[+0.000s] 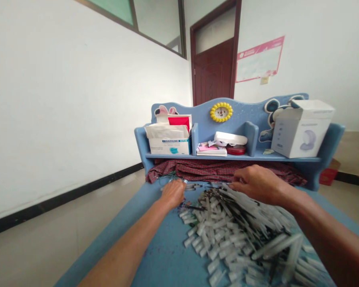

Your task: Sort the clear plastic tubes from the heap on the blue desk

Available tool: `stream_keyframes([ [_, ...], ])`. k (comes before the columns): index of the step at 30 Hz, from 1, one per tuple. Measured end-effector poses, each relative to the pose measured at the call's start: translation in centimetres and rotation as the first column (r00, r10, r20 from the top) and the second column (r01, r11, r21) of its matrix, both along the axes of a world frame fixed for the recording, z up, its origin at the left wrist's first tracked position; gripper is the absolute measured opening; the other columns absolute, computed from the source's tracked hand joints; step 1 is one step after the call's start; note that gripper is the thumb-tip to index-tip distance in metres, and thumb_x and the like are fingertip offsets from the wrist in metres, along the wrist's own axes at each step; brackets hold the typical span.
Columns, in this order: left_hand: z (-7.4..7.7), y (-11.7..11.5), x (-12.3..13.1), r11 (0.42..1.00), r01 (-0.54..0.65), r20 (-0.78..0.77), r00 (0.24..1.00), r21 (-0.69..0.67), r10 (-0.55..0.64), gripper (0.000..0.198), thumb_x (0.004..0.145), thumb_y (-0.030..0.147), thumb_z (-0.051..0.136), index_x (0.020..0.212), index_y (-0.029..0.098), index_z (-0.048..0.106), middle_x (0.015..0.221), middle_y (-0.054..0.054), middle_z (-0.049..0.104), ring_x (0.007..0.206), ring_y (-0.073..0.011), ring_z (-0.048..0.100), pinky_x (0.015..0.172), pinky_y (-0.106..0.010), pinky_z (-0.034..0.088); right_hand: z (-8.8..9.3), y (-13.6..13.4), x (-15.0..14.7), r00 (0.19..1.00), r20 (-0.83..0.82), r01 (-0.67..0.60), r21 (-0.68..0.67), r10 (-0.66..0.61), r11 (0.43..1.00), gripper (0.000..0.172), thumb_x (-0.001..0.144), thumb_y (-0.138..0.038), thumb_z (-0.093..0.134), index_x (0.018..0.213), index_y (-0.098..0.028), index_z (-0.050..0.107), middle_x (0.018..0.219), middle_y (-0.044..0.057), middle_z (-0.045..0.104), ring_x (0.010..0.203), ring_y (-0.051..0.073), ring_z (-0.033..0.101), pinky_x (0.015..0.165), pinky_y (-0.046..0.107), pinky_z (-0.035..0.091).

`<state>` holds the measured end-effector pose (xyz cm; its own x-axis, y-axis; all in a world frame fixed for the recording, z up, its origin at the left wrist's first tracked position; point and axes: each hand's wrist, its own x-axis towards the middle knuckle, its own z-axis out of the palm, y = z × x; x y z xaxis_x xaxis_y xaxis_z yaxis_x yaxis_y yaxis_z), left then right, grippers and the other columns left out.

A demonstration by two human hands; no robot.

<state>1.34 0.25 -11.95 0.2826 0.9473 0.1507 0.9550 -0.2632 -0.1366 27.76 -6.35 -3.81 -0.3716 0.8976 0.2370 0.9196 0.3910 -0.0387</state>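
A big heap of clear plastic pens and caps point(236, 235) covers the right half of a blue desk point(155, 255). My left hand point(173, 193) is closed at the heap's far left edge, with a few pen ends sticking out past its fingers. My right hand point(254, 181) lies knuckles up on the far side of the heap, fingers curled down and pinched into the pens. Both forearms reach in from the bottom of the view.
A red checked cloth point(215, 169) lies at the desk's back under a blue shelf point(227, 157). The shelf holds a mask box point(169, 145), papers, a red tin, a white box point(300, 129) and a yellow clock point(221, 112). White wall left, brown door behind.
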Motion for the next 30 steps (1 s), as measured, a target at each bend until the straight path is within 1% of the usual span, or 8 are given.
stream_keyframes([
  [8,-0.5,0.2,-0.7,0.999,0.036,-0.035,0.999,-0.033,-0.037,0.013,0.073,0.013,0.050,0.075,0.016,0.064,0.085,-0.011,0.062,0.083,-0.0249,0.060,0.070,-0.032,0.045,-1.1,0.0,-1.5,0.996,-0.045,-0.080,-0.021,0.079,0.997,0.031,0.081,-0.042,0.044,0.067,-0.021,0.063,0.066,0.003,0.066,0.061,0.016,0.057,0.051,0.024,0.025],
  [11,-0.1,-0.2,-0.8,0.998,0.064,-0.019,0.998,-0.020,-0.065,0.015,0.074,0.012,0.048,0.072,0.016,0.062,0.080,-0.010,0.061,0.080,-0.0240,0.059,0.069,-0.032,0.045,-1.5,0.2,-1.5,0.996,-0.043,-0.074,-0.021,0.073,0.997,0.030,0.081,-0.042,0.045,0.068,-0.022,0.062,0.066,0.003,0.066,0.061,0.016,0.058,0.051,0.025,0.025],
  [15,0.9,-1.5,-0.3,0.989,0.140,0.030,0.989,0.050,-0.142,0.012,0.079,0.018,0.048,0.079,0.017,0.059,0.086,-0.007,0.057,0.086,-0.0216,0.055,0.073,-0.029,0.043,-2.1,0.5,-1.8,0.994,-0.081,-0.075,-0.001,0.075,0.997,0.028,0.081,-0.041,0.045,0.070,-0.022,0.063,0.068,0.004,0.067,0.062,0.017,0.058,0.052,0.025,0.026],
  [17,1.5,-2.5,0.2,0.959,0.257,0.135,0.953,0.117,-0.272,0.011,0.082,0.020,0.046,0.084,0.017,0.056,0.089,-0.006,0.056,0.088,-0.0191,0.053,0.075,-0.028,0.041,-2.5,0.7,-2.2,0.989,-0.117,-0.085,0.011,0.085,0.996,0.029,0.081,-0.041,0.044,0.072,-0.022,0.063,0.068,0.004,0.067,0.062,0.017,0.058,0.053,0.025,0.027],
  [19,1.8,-3.5,0.9,0.903,0.388,0.264,0.866,0.184,-0.425,0.011,0.085,0.019,0.043,0.087,0.016,0.053,0.089,-0.005,0.055,0.086,-0.0170,0.053,0.075,-0.026,0.041,-2.9,0.8,-2.5,0.980,-0.169,-0.100,0.027,0.104,0.995,0.030,0.083,-0.041,0.043,0.073,-0.021,0.063,0.068,0.004,0.066,0.062,0.016,0.058,0.053,0.025,0.027],
  [21,1.9,-4.3,1.6,0.853,0.473,0.350,0.778,0.221,-0.522,0.011,0.086,0.017,0.041,0.088,0.016,0.051,0.086,-0.005,0.056,0.083,-0.0160,0.053,0.074,-0.025,0.041,-3.3,1.0,-2.8,0.964,-0.231,-0.123,0.040,0.129,0.992,0.032,0.084,-0.040,0.041,0.071,-0.020,0.062,0.067,0.004,0.065,0.061,0.015,0.057,0.053,0.024,0.028],
  [25,1.5,-5.1,2.6,0.809,0.531,0.407,0.701,0.252,-0.586,0.012,0.087,0.017,0.039,0.088,0.016,0.051,0.081,-0.004,0.056,0.078,-0.0152,0.053,0.070,-0.025,0.040,-3.7,1.3,-2.9,0.921,-0.348,-0.177,0.019,0.173,0.984,0.038,0.086,-0.036,0.038,0.056,-0.018,0.053,0.052,0.001,0.056,0.049,0.011,0.049,0.048,0.022,0.028],
  [30,0.9,-5.1,2.9,0.795,0.537,0.434,0.667,0.282,-0.605,0.014,0.088,0.019,0.039,0.092,0.016,0.052,0.081,-0.004,0.057,0.078,-0.0150,0.054,0.071,-0.025,0.040,-3.8,1.4,-2.8,0.839,-0.510,-0.281,-0.103,0.192,0.954,0.030,0.084,-0.032,0.040,0.058,-0.018,0.046,0.044,-0.003,0.052,0.040,0.008,0.046,0.042,0.019,0.028],
])
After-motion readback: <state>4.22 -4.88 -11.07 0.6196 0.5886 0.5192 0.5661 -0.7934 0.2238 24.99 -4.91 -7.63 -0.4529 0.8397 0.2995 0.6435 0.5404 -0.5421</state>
